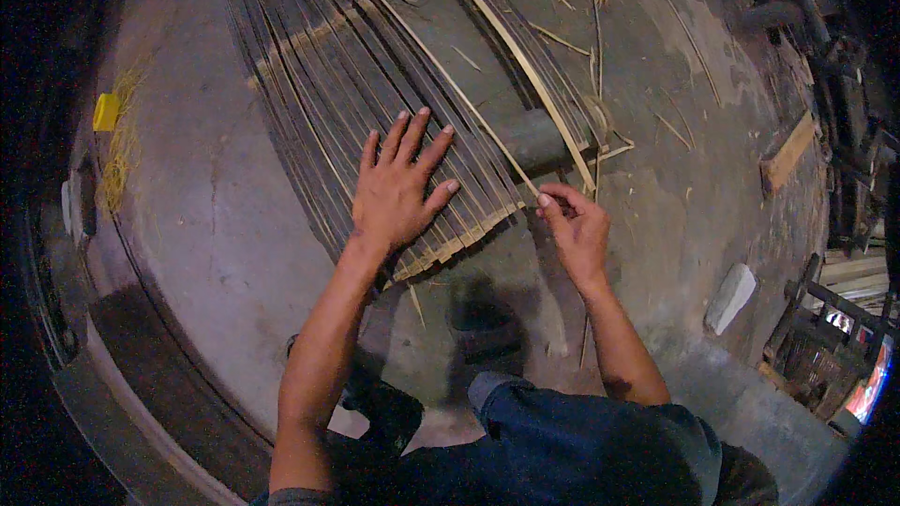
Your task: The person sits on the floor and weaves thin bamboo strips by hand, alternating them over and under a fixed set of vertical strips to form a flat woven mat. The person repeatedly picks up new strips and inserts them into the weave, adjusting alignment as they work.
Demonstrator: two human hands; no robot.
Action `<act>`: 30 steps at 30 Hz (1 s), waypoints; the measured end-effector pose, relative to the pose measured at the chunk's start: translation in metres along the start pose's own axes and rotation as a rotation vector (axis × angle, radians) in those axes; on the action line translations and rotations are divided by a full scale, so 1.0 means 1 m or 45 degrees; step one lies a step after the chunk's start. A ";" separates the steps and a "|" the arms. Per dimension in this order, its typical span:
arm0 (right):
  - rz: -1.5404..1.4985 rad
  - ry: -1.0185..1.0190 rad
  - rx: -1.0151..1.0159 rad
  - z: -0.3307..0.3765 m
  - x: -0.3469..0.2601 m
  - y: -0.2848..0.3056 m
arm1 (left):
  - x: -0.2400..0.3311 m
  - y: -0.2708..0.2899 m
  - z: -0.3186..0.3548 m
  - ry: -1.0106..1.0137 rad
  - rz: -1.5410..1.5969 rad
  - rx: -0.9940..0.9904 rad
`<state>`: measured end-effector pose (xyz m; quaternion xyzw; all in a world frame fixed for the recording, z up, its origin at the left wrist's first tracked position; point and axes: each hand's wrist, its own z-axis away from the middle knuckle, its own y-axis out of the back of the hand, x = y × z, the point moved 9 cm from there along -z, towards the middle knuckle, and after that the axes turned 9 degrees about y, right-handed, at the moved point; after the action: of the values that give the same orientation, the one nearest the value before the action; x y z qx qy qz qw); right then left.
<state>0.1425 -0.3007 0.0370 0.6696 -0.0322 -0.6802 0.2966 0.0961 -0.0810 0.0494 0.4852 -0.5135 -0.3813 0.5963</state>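
Note:
A panel of long, thin dark strips (319, 103) lies on the floor, its strips side by side with narrow gaps between them. A pale woven band (459, 242) crosses them at the near end, and another pale band (323, 35) crosses farther up. My left hand (398, 189) rests flat on the panel, fingers spread. At the panel's near right corner, my right hand (574, 225) pinches the end of a thin pale strip (473, 111) between thumb and fingertips. That strip runs up along the panel's right edge.
Right of the panel lie more strips (511, 42) and a dark grey cylinder (536, 142). A white stone-like block (730, 299) and a wooden piece (789, 152) are farther right. Yellow fibres (119, 161) beside a yellow object (106, 112) lie at the left. Slivers litter the floor.

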 end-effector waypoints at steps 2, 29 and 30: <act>-0.006 0.014 0.023 0.001 0.005 -0.003 | 0.001 0.000 0.000 -0.002 0.004 0.008; 0.072 0.154 0.117 -0.012 0.005 0.002 | 0.001 -0.003 -0.002 0.001 0.027 0.002; 0.211 0.229 0.061 -0.013 -0.003 -0.001 | -0.001 -0.004 -0.001 0.006 0.009 -0.016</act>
<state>0.1543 -0.2942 0.0380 0.7299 -0.0770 -0.5895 0.3374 0.0972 -0.0808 0.0453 0.4803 -0.5114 -0.3813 0.6020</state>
